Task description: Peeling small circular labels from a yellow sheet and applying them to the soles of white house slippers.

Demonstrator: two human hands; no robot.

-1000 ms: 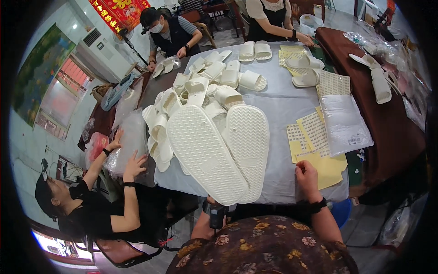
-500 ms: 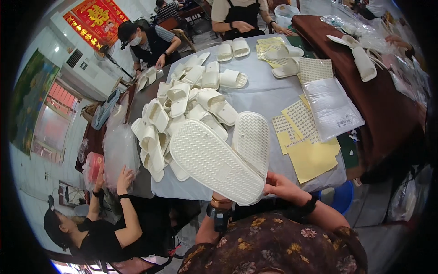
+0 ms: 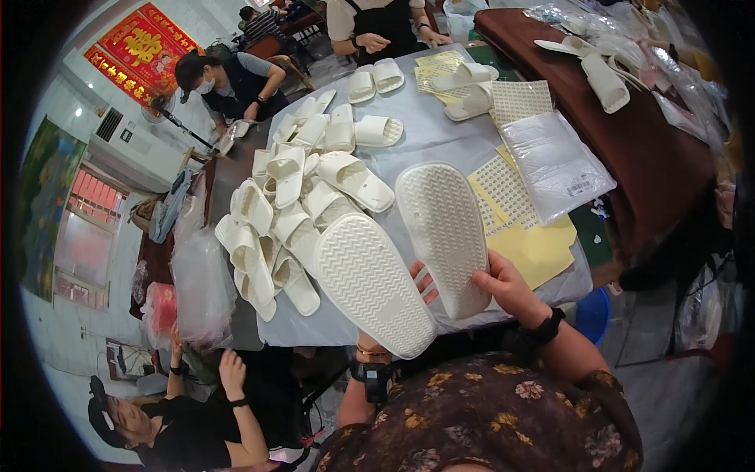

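Observation:
I hold two white slide slippers up over the near edge of the table, their patterned soles toward me. The left slipper (image 3: 373, 285) leans outward and covers most of my left hand (image 3: 422, 281). Some fingers of that hand show past the slipper's right edge. My right hand (image 3: 511, 293) grips the other slipper (image 3: 443, 236) near its lower end, thumb on the sole. A narrow gap parts the two slippers at the top. Behind them to the left lies a pile of white slippers (image 3: 287, 169).
Yellow sticker sheets (image 3: 543, 256) and a plastic-wrapped package (image 3: 557, 161) lie on the right. A slipper pair (image 3: 376, 80) sits at the far edge. Co-workers are at the left and far sides. Clear plastic bags (image 3: 203, 275) hang left; a blue bucket (image 3: 594, 315) stands right.
The two slippers, overlapping before, are now apart. My right hand has shifted right and turned its slipper's sole toward me. The left slipper has moved slightly right. The whole view has shifted a little.

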